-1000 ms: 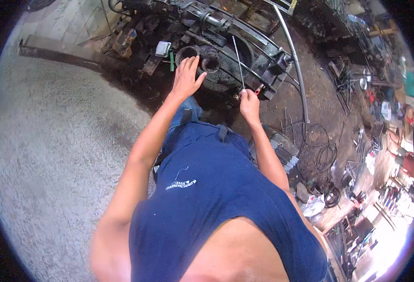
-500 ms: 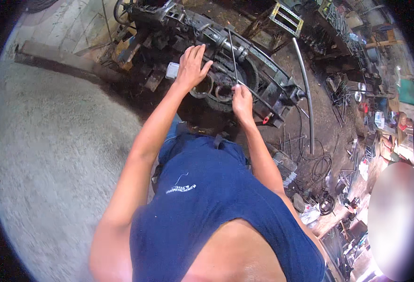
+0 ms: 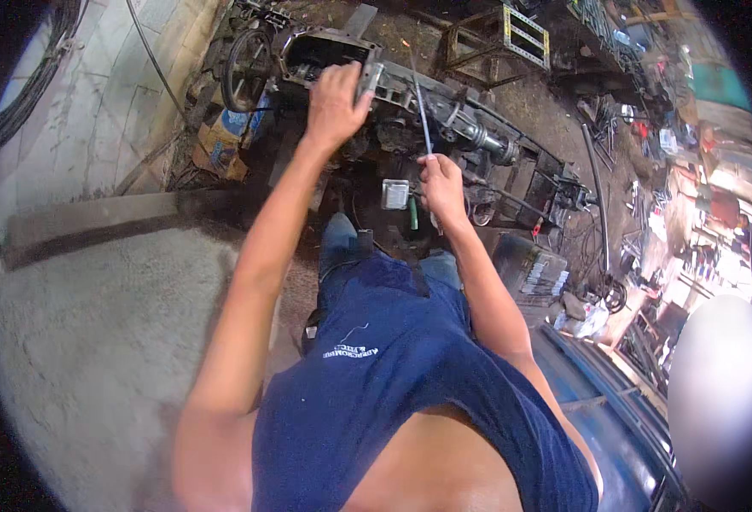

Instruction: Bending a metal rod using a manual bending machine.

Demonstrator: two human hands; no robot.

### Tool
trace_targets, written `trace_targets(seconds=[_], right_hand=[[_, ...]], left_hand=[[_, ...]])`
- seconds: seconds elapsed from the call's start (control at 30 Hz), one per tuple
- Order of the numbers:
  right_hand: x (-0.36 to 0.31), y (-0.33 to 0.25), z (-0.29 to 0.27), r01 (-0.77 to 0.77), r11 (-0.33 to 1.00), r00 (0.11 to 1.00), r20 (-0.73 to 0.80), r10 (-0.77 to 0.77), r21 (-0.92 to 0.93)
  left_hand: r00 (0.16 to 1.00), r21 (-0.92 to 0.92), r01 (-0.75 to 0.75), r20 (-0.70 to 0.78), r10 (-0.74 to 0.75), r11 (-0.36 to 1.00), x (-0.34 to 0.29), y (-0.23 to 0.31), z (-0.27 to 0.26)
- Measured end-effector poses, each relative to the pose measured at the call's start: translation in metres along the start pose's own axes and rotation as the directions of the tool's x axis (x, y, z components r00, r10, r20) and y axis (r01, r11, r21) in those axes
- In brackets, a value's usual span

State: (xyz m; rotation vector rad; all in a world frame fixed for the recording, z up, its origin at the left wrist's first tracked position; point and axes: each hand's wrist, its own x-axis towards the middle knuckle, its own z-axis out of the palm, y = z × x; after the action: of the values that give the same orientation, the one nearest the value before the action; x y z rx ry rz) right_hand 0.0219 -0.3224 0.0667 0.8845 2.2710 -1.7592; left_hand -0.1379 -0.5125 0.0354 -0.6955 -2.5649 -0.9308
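My right hand (image 3: 443, 186) is closed around the lower end of a long, thin metal rod (image 3: 423, 119). The rod points up and away over a dark, greasy machine, and its far tip looks orange. Over the near edge of the machine's open-topped metal housing (image 3: 290, 38), my left hand (image 3: 336, 107) has its fingers extended. Whether those fingers touch the metal cannot be made out. Right of the rod lies a shiny cylindrical part (image 3: 485, 141) of the machine. Below my right hand sits a small pale rectangular case (image 3: 395, 194) beside a green handle-like piece (image 3: 413, 213).
A spoked handwheel (image 3: 246, 72) stands at the housing's left. A long low beam (image 3: 94, 224) crosses the floor at left. Farther off are a yellow-edged metal frame (image 3: 525, 38) and a grey pipe (image 3: 598, 196). Blue metal sheeting (image 3: 585, 375) lies to my right.
The view has shifted leftward along the machine, bringing the open housing and handwheel more into sight. My left hand has moved to the housing edge. My right hand keeps the rod.
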Motion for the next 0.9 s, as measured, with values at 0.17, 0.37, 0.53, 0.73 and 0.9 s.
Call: trace_targets(seconds=[0.17, 0.37, 0.53, 0.73, 0.9], right_hand=[[-0.003, -0.050, 0.080, -0.343, 0.927, 0.925, 0.224, 0.306, 0.151], [0.016, -0.048, 0.158, -0.335, 0.928, 0.942, 0.034, 0.333, 0.163], [0.028, -0.049, 0.187, -0.219, 0.976, 0.967, -0.131, 0.217, 0.000], [0.041, -0.078, 0.161, -0.204, 0.946, 0.977, 0.006, 0.212, -0.252], [0.041, -0.078, 0.160, -0.077, 0.947, 0.988, 0.102, 0.114, -0.311]], left_hand=[[0.983, 0.273, 0.170, -0.112, -0.144, 0.947, 0.036, -0.154, -0.052], [0.577, 0.320, 0.698, 0.278, -0.768, 0.640, 0.080, -0.272, -0.063], [0.524, 0.278, 0.695, 0.435, -0.732, 0.663, 0.070, -0.317, -0.048], [0.646, 0.077, 0.723, 0.276, -0.711, 0.687, 0.049, -0.258, -0.059], [0.689, -0.005, 0.725, 0.005, -0.725, 0.689, -0.010, -0.296, -0.046]])
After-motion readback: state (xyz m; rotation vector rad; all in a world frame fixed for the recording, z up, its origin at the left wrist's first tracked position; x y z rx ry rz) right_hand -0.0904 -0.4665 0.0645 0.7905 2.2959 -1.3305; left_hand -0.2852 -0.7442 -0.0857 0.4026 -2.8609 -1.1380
